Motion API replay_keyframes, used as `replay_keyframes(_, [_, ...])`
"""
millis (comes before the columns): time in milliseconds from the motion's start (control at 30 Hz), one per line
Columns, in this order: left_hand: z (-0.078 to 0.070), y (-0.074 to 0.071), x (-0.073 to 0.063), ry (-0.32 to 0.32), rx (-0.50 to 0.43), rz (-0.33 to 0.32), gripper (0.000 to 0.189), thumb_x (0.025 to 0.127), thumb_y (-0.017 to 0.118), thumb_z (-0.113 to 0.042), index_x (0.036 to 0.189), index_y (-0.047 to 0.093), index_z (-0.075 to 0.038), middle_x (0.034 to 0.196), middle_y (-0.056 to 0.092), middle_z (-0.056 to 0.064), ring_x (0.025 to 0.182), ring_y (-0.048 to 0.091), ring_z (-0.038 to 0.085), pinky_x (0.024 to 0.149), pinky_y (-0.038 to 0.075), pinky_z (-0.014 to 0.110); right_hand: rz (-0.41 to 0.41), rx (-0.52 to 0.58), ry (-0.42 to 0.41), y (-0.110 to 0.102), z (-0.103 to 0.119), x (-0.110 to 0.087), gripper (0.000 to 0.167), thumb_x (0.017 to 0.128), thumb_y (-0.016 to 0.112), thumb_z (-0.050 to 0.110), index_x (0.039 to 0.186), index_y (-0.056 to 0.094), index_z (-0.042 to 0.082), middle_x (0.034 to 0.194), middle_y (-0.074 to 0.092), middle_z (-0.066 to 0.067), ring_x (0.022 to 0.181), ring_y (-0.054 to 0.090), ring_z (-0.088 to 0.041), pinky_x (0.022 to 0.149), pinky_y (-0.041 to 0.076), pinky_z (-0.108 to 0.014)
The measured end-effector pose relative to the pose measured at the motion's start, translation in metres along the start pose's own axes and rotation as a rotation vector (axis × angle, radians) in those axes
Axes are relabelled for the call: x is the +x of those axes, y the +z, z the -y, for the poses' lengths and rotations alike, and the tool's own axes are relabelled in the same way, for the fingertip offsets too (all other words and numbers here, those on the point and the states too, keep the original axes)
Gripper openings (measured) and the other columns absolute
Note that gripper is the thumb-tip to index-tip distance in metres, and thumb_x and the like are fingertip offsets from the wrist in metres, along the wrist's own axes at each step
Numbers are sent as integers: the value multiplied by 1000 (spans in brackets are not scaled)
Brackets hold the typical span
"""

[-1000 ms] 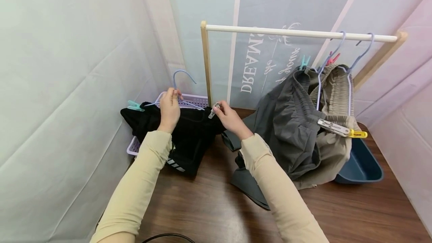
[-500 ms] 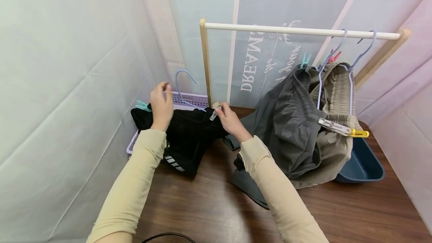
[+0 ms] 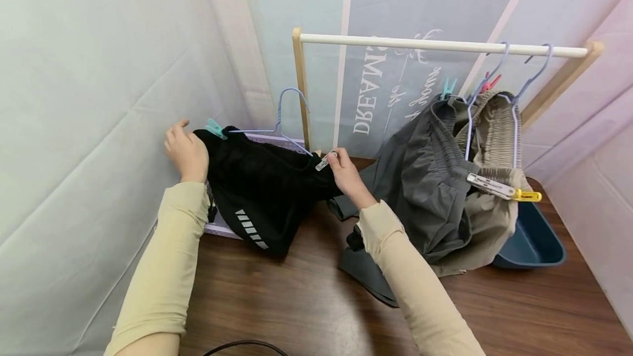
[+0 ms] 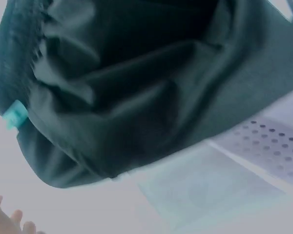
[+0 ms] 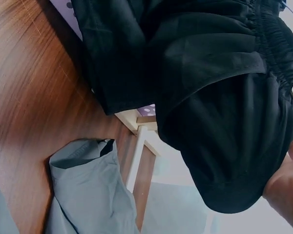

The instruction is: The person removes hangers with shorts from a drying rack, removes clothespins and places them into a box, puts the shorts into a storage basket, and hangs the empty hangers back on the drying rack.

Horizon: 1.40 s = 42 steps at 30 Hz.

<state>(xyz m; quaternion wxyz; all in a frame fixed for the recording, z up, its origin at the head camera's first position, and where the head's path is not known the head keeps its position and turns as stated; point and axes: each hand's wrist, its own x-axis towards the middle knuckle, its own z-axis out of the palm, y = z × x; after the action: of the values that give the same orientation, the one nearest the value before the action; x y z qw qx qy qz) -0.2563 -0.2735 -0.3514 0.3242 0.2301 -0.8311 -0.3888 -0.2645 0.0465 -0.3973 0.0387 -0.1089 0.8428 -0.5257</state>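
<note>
Swung out to the left since half a second ago, the bare left hand [image 3: 187, 153] lies beside the left end of a black cloth garment with gathered waistband and pale stripes [image 3: 267, 185], whose left end has risen; its fingers look loosely spread around nothing, though contact with the cloth I cannot tell. Level with it, the right hand [image 3: 348, 174] pinches a clear plastic clip [image 3: 325, 162] at the waistband's right end; a teal plastic clip [image 3: 215, 128] sits at the left. Being thin and gathered, the garment should prove light, soft and limp, so it is best held by the neck of its lavender-blue hanger [image 3: 278, 123]. Its waistband, the hanger's long axis, runs left to right, dipping rightward; the striped cloth falls toward the wearer, while the hook rises, its tip curling right. It lies over a lavender perforated basket [image 3: 222, 229]; beyond, on a white-railed wooden rack [image 3: 395, 43], hang grey trousers [image 3: 415, 174].
</note>
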Motion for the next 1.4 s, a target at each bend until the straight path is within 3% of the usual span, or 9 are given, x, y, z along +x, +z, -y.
replay_keyframes(133, [0,-8,4,53,107,294,50,103,14,-19,147,36,-11,152,31,19,138,29,42,114,25,53,-24,68,-5,-2,-4,0,29,105,31,24,122,38,2,129,49,-23,125,45,-33,107,34,-48])
replay_keyframes(200, [-2,-10,6,82,114,374,51,104,13,-24,150,28,-12,154,24,21,139,26,44,114,23,55,-27,99,-12,-2,-5,-1,28,105,30,23,121,37,1,128,48,-22,125,44,-32,107,34,-48])
replay_keyframes(300, [-5,-12,10,109,77,424,51,105,13,-28,153,20,-11,155,17,25,140,24,46,114,23,56,-34,147,-16,-2,-4,-2,28,106,28,23,121,37,1,131,46,-21,132,41,-30,110,32,-46])
replay_keyframes(467, [-14,-13,17,142,21,412,50,105,18,-26,154,14,-13,155,11,27,143,19,44,117,20,54,-39,254,-33,0,-3,-3,29,106,27,23,121,35,0,132,42,-20,137,34,-27,114,27,-45])
replay_keyframes(700, [-28,-13,21,181,9,385,52,105,22,-30,155,12,-19,155,13,24,143,21,41,117,19,53,-56,322,-61,-1,-2,-4,30,106,25,23,120,34,-1,114,38,-13,115,36,-25,101,29,-38])
replay_keyframes(1067, [-52,-14,23,234,-82,329,51,105,26,-28,154,16,-20,156,15,18,145,20,31,120,17,43,-104,409,-61,-10,3,-2,28,106,24,21,119,35,-1,120,37,-13,122,35,-24,108,27,-40])
replay_keyframes(1400, [-77,-19,30,231,-96,327,50,105,23,-30,154,13,-27,158,12,11,147,18,24,121,17,38,-156,452,-124,-10,9,0,26,105,27,20,117,37,-1,105,36,-2,105,34,-17,94,27,-28])
